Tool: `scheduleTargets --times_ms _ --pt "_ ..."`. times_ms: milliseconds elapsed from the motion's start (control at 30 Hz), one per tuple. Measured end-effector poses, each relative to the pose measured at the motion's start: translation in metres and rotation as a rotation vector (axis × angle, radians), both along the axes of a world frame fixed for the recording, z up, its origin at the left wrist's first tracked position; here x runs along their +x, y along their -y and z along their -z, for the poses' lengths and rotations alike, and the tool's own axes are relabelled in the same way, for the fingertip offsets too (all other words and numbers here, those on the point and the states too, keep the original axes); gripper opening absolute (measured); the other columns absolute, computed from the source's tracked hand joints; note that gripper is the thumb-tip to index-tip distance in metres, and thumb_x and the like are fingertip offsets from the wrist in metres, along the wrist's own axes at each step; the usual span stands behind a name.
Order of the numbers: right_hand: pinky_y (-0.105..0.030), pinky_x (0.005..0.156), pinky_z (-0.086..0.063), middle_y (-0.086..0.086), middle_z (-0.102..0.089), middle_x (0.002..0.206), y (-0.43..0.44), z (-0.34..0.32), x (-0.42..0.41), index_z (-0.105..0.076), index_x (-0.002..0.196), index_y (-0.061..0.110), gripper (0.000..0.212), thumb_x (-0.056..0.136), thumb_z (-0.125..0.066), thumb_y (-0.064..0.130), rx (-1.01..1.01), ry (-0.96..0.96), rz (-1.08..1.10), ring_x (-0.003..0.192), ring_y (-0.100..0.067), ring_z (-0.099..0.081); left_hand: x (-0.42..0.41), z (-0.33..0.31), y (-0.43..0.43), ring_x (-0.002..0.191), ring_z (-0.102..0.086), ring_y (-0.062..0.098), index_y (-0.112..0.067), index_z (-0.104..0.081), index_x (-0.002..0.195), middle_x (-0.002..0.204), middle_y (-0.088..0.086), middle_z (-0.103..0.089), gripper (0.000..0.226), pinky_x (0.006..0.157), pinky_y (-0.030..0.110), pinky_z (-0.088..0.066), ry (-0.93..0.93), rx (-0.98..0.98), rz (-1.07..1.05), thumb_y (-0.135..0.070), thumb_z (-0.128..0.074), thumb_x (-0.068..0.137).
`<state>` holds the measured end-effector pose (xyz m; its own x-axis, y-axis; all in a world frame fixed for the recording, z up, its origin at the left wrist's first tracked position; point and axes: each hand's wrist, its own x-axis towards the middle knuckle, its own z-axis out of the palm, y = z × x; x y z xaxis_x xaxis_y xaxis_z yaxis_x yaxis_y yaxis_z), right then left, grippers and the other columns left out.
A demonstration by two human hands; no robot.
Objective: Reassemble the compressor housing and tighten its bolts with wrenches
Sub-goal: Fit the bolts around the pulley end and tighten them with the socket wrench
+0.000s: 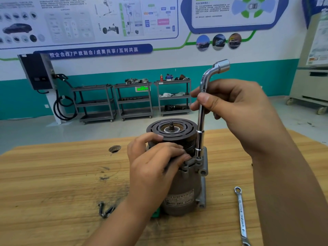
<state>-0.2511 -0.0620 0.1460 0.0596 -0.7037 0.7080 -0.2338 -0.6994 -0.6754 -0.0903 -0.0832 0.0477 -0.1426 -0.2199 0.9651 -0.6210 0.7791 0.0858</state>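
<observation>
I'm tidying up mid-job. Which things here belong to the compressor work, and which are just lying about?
Job: compressor; socket wrench, gripped by right hand; left hand holding the pulley; loose bolts; ring spanner.
Lying about: shelf carts; wall charger.

One compressor. One wooden table, with a single round hole in its top. Two wrenches: one L-shaped socket wrench and one ring spanner. Two hands, the left hand and the right hand. Loose bolts: at least two in one small cluster, and a forearm hides whether there are more. One green object, mostly hidden.

Along the far wall are three shelf trolleys — left trolley, middle trolley, right trolley. One wall-mounted charger box with one looped cable. Three round photos in a row. One cabinet on casters.
</observation>
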Motion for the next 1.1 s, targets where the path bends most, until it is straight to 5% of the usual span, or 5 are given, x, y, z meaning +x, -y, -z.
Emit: scheduleTargets --times_ms 500,767,1100 --pt "-0.004 0.056 -0.042 0.011 -0.072 0.079 -0.0010 -0.0002 0.0028 -0.067 0.085 0.022 0.014 0.087 -0.061 0.010 0.004 -0.013 0.009 0.070 0.004 -0.066 0.0054 -0.0005 0.0021 0.095 -0.051 0.012 -0.012 -0.074 0.075 0.085 -0.010 -0.071 0.019 0.083 0.032 -0.043 0.050 -0.034 0.014 -0.028 -0.065 0.083" --pt "-0.004 0.056 -0.043 0.011 -0.072 0.076 -0.0030 -0.0006 0.0007 -0.066 0.084 0.023 0.015 0.086 -0.061 0.009 -0.018 -0.005 -0.002 0.069 0.004 -0.065 0.0042 0.0014 0.0028 0.099 -0.052 0.019 -0.015 -0.075 0.075 0.088 -0.008 -0.071 0.021 0.083 0.042 -0.044 0.123 -0.026 -0.001 -0.032 -0.066 0.082" --pt "-0.008 0.063 -0.046 0.010 -0.072 0.071 -0.0010 0.0004 0.0033 -0.066 0.086 0.022 0.015 0.085 -0.063 0.007 -0.054 0.037 -0.059 0.075 -0.002 -0.069 0.0008 0.0067 0.0009 0.113 -0.032 0.012 -0.021 -0.067 0.082 0.112 -0.003 -0.043 0.025 0.090 0.038 -0.030 0.033 0.053 -0.067 -0.045 -0.067 0.074"
